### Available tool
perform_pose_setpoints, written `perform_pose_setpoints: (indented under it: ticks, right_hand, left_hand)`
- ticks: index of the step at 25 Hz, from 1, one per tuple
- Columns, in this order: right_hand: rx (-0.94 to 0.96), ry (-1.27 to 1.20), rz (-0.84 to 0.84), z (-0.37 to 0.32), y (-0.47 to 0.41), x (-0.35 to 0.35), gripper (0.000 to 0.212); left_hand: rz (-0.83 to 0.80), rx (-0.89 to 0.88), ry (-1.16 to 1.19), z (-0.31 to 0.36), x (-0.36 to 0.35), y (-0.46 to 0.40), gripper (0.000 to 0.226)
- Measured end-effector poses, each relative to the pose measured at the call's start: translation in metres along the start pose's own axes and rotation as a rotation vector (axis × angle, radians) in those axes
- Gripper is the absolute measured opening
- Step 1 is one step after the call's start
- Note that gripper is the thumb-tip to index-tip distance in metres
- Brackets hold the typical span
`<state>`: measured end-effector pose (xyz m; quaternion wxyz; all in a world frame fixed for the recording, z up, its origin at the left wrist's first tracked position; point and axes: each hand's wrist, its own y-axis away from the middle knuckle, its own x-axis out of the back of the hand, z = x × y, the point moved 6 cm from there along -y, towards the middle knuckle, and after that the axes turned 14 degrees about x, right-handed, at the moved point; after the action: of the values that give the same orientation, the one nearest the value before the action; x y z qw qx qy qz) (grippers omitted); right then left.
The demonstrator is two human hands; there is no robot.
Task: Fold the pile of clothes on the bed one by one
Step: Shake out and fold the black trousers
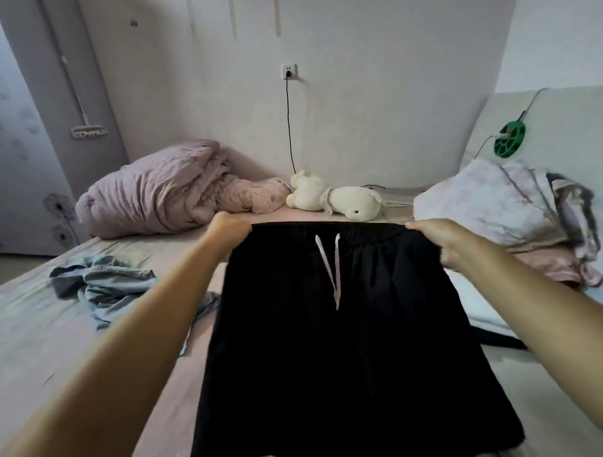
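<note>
We hold black shorts (340, 349) up in front of us, above the bed (33, 338). Our left hand (228, 234) grips the left end of the waistband, with the fingers curled round the cloth. Our right hand (443, 243) grips the right end, the thumb lying on the top edge and the fingers closed on the fabric below it. The waistband is stretched straight between the two hands, and the shorts hang down from it. A white drawstring (333, 263) hangs from the middle of the waistband in two strands.

On the bed, left of the shorts, lies a crumpled blue garment (100, 286). On the right, behind our right arm, is a pile of clothes (519, 208) in pale and grey colours. At the far side of the bed we see a bunched lilac blanket (151, 189), a pink pillow (256, 196) beside it, and a white plush toy (335, 197) lying near the wall. A black cable (289, 125) goes down from a wall socket (289, 71). A green reel (510, 139) hangs at the right.
</note>
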<state>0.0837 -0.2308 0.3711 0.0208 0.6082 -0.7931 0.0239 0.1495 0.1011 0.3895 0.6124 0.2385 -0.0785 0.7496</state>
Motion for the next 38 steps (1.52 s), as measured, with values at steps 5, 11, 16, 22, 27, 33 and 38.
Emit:
perform_pose_setpoints:
  ticks: [5, 11, 16, 22, 27, 33, 38]
  right_hand:
    - [0.156, -0.185, -0.006, 0.022, 0.019, -0.070, 0.008]
    - [0.653, 0.347, -0.157, 0.017, 0.050, -0.110, 0.019]
    - [0.683, 0.371, -0.135, 0.021, 0.044, -0.091, 0.049]
    - [0.799, 0.303, -0.190, 0.006, 0.056, -0.054, 0.038]
    - [0.853, 0.277, -0.274, -0.004, 0.058, -0.048, 0.034]
    - [0.719, 0.223, -0.171, 0.008, 0.024, -0.042, 0.031]
    - [0.705, 0.216, -0.320, -0.005, 0.006, -0.036, 0.027]
  left_hand:
    - [-0.170, 0.072, 0.435, -0.021, -0.074, 0.035, 0.020]
    - [-0.321, -0.168, 0.443, -0.039, -0.113, 0.074, 0.026]
    - [-0.622, -0.101, 0.624, -0.039, -0.115, 0.081, 0.047]
    - [-0.078, -0.917, -0.067, -0.014, -0.053, 0.053, 0.046]
    - [-0.549, -0.572, 0.015, 0.003, -0.065, 0.029, 0.099]
    - [-0.516, -0.423, 0.191, -0.011, -0.087, 0.024, 0.023]
    - [-0.446, -0.517, 0.087, 0.012, -0.067, 0.016, 0.021]
